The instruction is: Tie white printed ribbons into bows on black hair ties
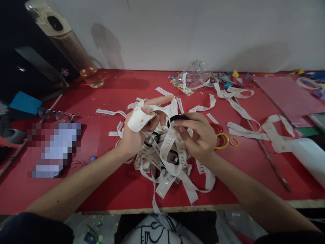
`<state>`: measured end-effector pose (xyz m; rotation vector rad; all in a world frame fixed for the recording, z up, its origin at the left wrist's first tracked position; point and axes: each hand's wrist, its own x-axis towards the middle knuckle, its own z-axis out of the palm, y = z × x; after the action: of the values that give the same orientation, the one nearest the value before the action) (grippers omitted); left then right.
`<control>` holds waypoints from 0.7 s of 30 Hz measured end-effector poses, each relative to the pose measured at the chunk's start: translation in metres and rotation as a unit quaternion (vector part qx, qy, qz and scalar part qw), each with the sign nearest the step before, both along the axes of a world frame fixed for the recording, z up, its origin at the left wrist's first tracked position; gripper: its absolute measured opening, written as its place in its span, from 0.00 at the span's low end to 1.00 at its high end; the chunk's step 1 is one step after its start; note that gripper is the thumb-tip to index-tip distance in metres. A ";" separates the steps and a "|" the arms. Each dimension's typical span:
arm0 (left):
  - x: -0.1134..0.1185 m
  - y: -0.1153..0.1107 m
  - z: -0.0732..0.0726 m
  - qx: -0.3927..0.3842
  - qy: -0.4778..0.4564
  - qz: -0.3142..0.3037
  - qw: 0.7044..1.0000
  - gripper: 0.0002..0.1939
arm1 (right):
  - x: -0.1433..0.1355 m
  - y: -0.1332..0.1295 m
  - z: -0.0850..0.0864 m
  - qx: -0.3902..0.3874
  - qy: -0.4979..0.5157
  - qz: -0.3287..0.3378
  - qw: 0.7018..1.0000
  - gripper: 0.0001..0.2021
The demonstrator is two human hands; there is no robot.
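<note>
Printed white ribbon (137, 120) is wrapped around the fingers of my left hand (134, 137), which is closed on it above the red table. A loop of the ribbon runs across to my right hand (200, 135). The right thumb and fingers pinch a black band (177, 117), which looks like a hair tie, close against the ribbon. Below both hands lies a tangled pile of lettered white ribbon (165, 159), with more black loops (174, 156) among it. Part of the ribbon between the hands is hidden by the fingers.
A tall bottle (76, 56) of pale liquid stands at the back left, near glasses (63, 116) and a blurred-out phone-like object (59, 145). To the right are yellow rings (221, 141), loose ribbon (243, 113), a thin stick (273, 164) and a white roll (308, 161).
</note>
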<state>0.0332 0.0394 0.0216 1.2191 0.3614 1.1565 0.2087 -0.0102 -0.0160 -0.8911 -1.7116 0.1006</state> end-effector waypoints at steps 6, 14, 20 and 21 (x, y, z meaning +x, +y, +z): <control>0.000 -0.006 -0.002 -0.010 0.028 0.012 0.999 0.20 | -0.004 -0.001 0.002 0.110 -0.075 -0.029 0.991 0.24; 0.000 -0.010 -0.002 -0.008 0.117 0.035 0.993 0.21 | -0.004 -0.003 -0.001 0.047 -0.074 -0.032 0.996 0.23; 0.001 -0.017 0.002 -0.017 0.189 0.020 0.982 0.20 | -0.003 -0.003 -0.003 0.007 -0.085 -0.037 0.996 0.22; 0.001 -0.019 0.003 -0.018 0.193 0.016 0.981 0.21 | -0.003 -0.004 -0.003 -0.001 -0.083 -0.035 0.996 0.22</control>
<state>0.0340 0.0206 0.0245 1.4106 0.6916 0.9312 0.2054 -0.0138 -0.0191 -0.9839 -1.8308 -0.0188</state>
